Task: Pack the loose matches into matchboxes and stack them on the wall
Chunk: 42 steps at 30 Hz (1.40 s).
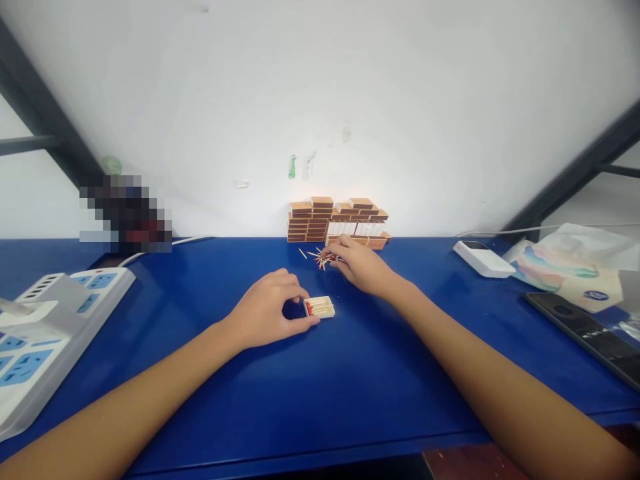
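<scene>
My left hand (273, 308) grips the left end of a small white matchbox tray (327, 315) between thumb and fingers, and the tray lies on the blue table. Several red-headed matches (320, 306) lie in it side by side, heads to the left. Farther back, my right hand (357, 265) reaches into a loose pile of matches (323, 261), its fingertips bent together on them. Which matches those fingers pinch is hidden. One match (303, 253) lies apart, left of the pile.
Behind the pile, stacked brown matchboxes (307, 225) stand against the white wall, with a row of white trays (356, 229) among them. A power strip (75, 340) is at left. At right are a white device (483, 259), a plastic packet (560, 260) and a dark phone (585, 333).
</scene>
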{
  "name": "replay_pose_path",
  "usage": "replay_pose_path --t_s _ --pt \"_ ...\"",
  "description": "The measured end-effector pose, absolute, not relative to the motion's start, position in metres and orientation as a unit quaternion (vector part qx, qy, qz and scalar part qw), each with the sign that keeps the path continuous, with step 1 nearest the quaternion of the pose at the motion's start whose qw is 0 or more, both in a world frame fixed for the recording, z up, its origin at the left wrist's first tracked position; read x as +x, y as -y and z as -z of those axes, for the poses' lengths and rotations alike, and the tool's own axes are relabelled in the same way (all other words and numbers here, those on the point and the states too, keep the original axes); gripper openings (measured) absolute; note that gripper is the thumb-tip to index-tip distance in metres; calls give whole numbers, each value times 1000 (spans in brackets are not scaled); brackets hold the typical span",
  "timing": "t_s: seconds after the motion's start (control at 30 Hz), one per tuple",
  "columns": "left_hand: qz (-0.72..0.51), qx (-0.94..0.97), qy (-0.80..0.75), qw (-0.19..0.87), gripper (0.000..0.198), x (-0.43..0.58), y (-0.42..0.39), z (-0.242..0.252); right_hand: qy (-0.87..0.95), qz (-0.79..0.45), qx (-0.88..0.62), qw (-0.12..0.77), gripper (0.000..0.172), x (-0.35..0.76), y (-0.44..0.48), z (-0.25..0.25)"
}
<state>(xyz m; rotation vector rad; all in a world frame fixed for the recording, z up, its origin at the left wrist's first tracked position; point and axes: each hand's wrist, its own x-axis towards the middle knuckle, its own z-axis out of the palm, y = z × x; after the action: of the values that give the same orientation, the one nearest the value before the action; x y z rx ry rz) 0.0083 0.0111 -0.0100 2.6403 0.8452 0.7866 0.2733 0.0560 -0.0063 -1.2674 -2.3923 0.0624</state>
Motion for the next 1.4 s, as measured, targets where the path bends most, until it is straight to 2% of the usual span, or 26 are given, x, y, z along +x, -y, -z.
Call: replay_pose_path --t_s 0.1,0.27,0.43,0.9,1.13,1.27,1.4 --pt "-271 908 -294 122 29 8 -13 10 880 4 -436 191 28 265 -60 10" --pt "-269 910 -297 108 29 7 -15 11 885 57 -434 158 20 261 -68 16" --pt "-271 909 -296 112 28 7 -14 11 879 81 -440 164 17 263 -70 20" --pt "-282 882 -362 110 28 0 -25 11 874 -49 -430 220 12 263 -59 15" --pt "-276 884 -362 108 28 1 -27 14 851 -59 -464 239 4 251 -73 28" --pt "-276 884 -361 109 30 1 -27 14 849 -68 -457 257 7 257 -75 26" --pt "-277 883 -363 108 28 1 -25 13 862 -73 -430 260 25 267 -75 19"
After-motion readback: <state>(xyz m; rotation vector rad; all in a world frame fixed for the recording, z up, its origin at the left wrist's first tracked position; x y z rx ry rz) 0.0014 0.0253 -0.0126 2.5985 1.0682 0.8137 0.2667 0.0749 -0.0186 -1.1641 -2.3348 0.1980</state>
